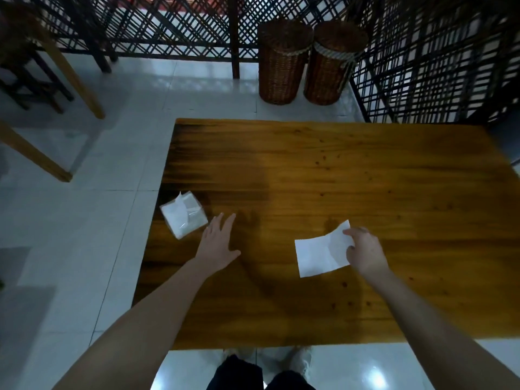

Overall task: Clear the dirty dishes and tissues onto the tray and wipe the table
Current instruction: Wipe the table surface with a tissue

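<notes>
One wooden table (337,178) stands in view, with two tissue things at it: one tissue pack (184,218) at the table's left edge and one loose tissue sheet (318,254) over its near half. Two hands reach over the table, one left hand (218,243) and one right hand (365,254). Beyond the table's far edge stand two wicker baskets (282,63), and below its near edge show two shoes (299,358).

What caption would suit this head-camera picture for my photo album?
Standing at a wooden table, a person pinches a white tissue in the right hand while the open left hand hovers beside a tissue pack.
</notes>
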The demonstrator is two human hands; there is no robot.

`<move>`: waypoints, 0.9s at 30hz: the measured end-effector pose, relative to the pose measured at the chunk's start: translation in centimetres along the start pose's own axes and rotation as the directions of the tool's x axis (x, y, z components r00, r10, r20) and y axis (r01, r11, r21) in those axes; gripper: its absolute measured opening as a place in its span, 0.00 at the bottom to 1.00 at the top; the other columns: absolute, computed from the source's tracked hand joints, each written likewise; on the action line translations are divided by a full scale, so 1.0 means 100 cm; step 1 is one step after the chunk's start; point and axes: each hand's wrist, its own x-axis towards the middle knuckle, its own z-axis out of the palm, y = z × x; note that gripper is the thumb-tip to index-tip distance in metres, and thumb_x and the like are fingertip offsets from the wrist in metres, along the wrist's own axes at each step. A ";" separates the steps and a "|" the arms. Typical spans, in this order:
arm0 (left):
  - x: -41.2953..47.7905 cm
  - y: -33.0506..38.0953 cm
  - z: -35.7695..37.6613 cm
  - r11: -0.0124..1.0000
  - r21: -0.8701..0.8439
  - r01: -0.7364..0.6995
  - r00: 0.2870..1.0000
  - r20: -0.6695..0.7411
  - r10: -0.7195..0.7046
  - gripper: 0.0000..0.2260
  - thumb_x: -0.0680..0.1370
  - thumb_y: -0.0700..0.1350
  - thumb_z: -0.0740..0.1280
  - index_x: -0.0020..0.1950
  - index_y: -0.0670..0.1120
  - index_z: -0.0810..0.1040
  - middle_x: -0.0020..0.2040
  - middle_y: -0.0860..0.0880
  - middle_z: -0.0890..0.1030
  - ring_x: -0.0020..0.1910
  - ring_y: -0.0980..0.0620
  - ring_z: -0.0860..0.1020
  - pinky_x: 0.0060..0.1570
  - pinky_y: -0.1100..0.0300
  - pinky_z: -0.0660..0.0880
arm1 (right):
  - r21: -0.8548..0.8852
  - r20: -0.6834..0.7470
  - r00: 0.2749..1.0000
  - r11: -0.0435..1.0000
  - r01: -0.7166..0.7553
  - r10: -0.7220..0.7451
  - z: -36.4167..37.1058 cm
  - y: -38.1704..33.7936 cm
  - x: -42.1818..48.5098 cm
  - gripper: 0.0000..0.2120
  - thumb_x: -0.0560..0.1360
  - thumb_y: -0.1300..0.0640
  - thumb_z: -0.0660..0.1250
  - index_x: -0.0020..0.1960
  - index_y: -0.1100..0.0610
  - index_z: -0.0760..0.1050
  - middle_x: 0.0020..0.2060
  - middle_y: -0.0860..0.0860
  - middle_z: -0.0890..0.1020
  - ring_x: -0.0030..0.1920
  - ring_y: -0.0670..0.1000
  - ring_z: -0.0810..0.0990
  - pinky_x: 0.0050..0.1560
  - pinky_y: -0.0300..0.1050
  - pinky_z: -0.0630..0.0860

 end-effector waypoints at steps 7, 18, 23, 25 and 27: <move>-0.001 0.035 0.026 1.000 -0.004 0.006 0.994 0.106 -0.006 0.43 0.74 0.49 0.72 0.79 0.52 0.45 0.79 0.45 0.48 0.78 0.45 0.47 0.76 0.48 0.50 | -0.026 -0.005 0.999 0.999 -0.041 0.041 -0.016 0.055 -0.006 0.25 0.74 0.71 0.62 0.67 0.55 0.72 0.68 0.55 0.70 0.61 0.55 0.75 0.52 0.48 0.80; -0.016 0.084 0.071 0.998 -0.050 -0.032 0.984 0.173 0.040 0.42 0.74 0.49 0.72 0.79 0.53 0.47 0.79 0.47 0.50 0.77 0.44 0.51 0.74 0.47 0.56 | -0.022 0.055 0.998 1.000 0.022 -0.021 -0.017 0.091 -0.020 0.27 0.71 0.75 0.57 0.66 0.57 0.73 0.66 0.55 0.71 0.59 0.56 0.75 0.44 0.43 0.76; -0.020 0.097 0.086 0.997 0.001 -0.079 0.980 0.184 0.077 0.42 0.74 0.49 0.72 0.79 0.53 0.47 0.78 0.47 0.50 0.77 0.45 0.52 0.74 0.48 0.56 | 0.132 0.180 0.980 0.989 0.060 -0.084 0.014 0.093 -0.021 0.22 0.74 0.70 0.61 0.64 0.54 0.75 0.62 0.53 0.76 0.39 0.48 0.78 0.30 0.37 0.74; -0.022 0.101 0.090 0.996 0.012 -0.085 0.978 0.194 0.081 0.42 0.75 0.49 0.72 0.79 0.53 0.47 0.78 0.48 0.50 0.77 0.46 0.51 0.75 0.48 0.56 | 0.174 0.186 0.978 0.983 0.059 -0.092 0.024 0.097 -0.023 0.19 0.74 0.67 0.63 0.63 0.53 0.75 0.60 0.52 0.78 0.46 0.48 0.79 0.41 0.42 0.79; -0.023 0.103 0.093 0.996 0.019 -0.085 0.978 0.194 0.080 0.42 0.75 0.49 0.72 0.79 0.53 0.47 0.78 0.48 0.50 0.77 0.46 0.51 0.75 0.48 0.55 | 0.169 0.174 0.981 0.984 0.059 -0.089 0.029 0.103 -0.024 0.18 0.75 0.63 0.65 0.64 0.53 0.73 0.61 0.52 0.77 0.54 0.50 0.78 0.46 0.43 0.78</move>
